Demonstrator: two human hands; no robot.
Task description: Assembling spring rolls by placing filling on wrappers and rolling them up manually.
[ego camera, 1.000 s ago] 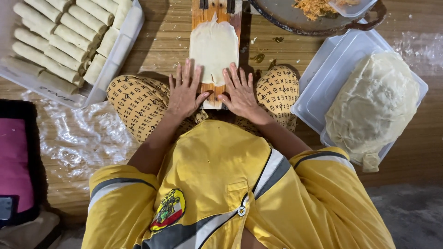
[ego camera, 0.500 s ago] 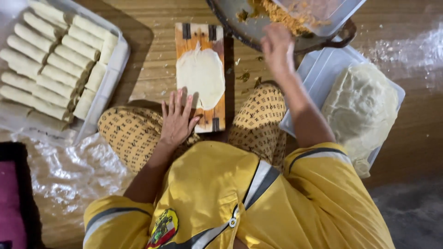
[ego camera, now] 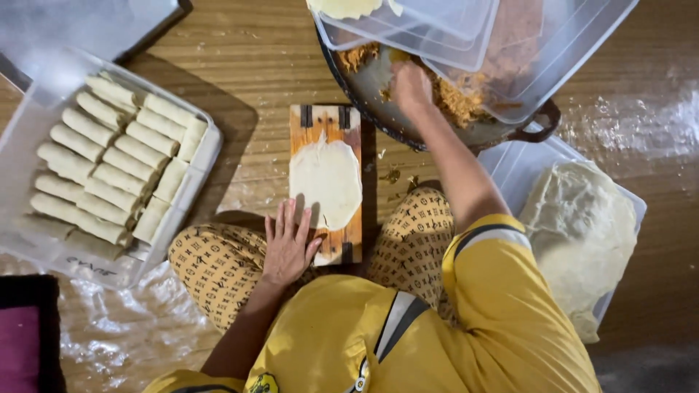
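1. Resting flat, my left hand point(ego camera: 289, 247) lies open with fingers spread on the near left corner of the wooden board point(ego camera: 327, 183), fingertips touching the edge of the dough sheet point(ego camera: 325, 180) and gripping nothing.
2. My right hand point(ego camera: 410, 86) is down in the dark pan point(ego camera: 444, 120), fingers curled into the orange shredded filling point(ego camera: 455, 102); whether it has closed on a pinch I cannot tell, since the fingertips are buried.
3. The dough sheet is pale cream, thin and smooth, a rounded oval pressed flat on the board, which lies on the wooden floor between my knees.
4. Its long axis runs straight away from me, in line with the board, which is a narrow rectangle with dark strips at its far and near ends.
5. The filling looks crumbly and moist, heaped against the pan's far side, partly under a clear plastic lid point(ego camera: 466, 36) tilted over the rim.
6. On my left a clear plastic tray point(ego camera: 44, 240) holds rows of finished rolls point(ego camera: 109, 175), pale, cylindrical, packed side by side and lying crosswise to the board.
7. On my right a second clear tray point(ego camera: 520, 164) holds a large lump of dough point(ego camera: 582, 233), soft, lumpy and matte.
8. Crumbs of filling lie scattered on the floor just beside the board's right edge.
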